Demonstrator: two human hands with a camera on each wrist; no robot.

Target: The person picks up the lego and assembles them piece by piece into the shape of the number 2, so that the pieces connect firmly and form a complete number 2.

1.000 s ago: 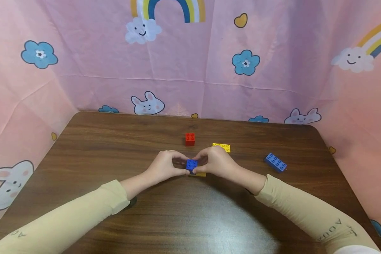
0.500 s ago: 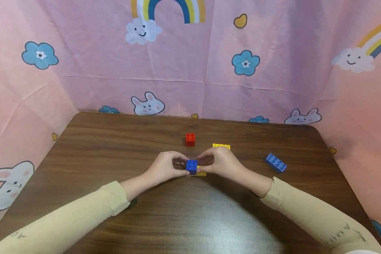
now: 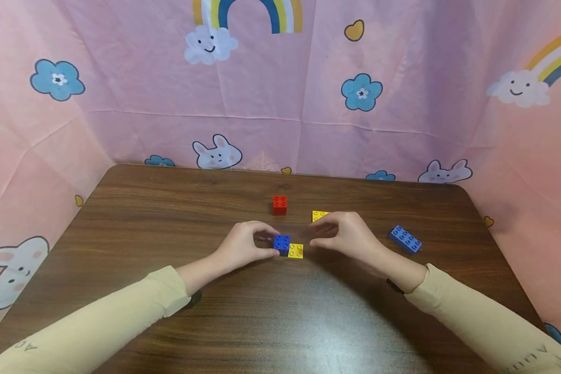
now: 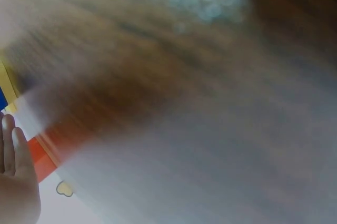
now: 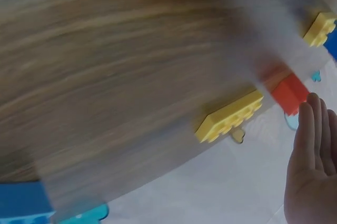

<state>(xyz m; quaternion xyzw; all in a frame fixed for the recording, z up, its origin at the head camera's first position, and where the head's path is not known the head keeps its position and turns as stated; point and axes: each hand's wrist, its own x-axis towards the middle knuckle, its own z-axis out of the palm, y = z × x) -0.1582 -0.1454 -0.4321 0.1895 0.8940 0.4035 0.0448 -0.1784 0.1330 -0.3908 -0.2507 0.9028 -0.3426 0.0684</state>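
A square blue building brick (image 3: 282,242) sits on the left half of a yellow brick (image 3: 296,251), whose right-hand studs show beside it. My left hand (image 3: 244,243) pinches the blue brick from its left, thumb at the near corner and fingers at the far side. To the right of the pair, my right hand (image 3: 348,239) is apart from both bricks, with a gap between thumb and fingers and nothing in it. In the right wrist view, the blue brick (image 5: 331,42) and the yellow brick (image 5: 319,29) show at the upper right edge.
A red brick (image 3: 279,205) stands behind the pair. Another yellow brick (image 3: 320,216) lies partly hidden behind my right hand. A longer blue brick (image 3: 405,239) rests at the right of the brown table (image 3: 191,197). A patterned pink cloth (image 3: 271,93) hangs behind.
My right hand has let go of the blue brick and moved right, uncovering the yellow brick's studs. My left hand has stayed at the blue brick.
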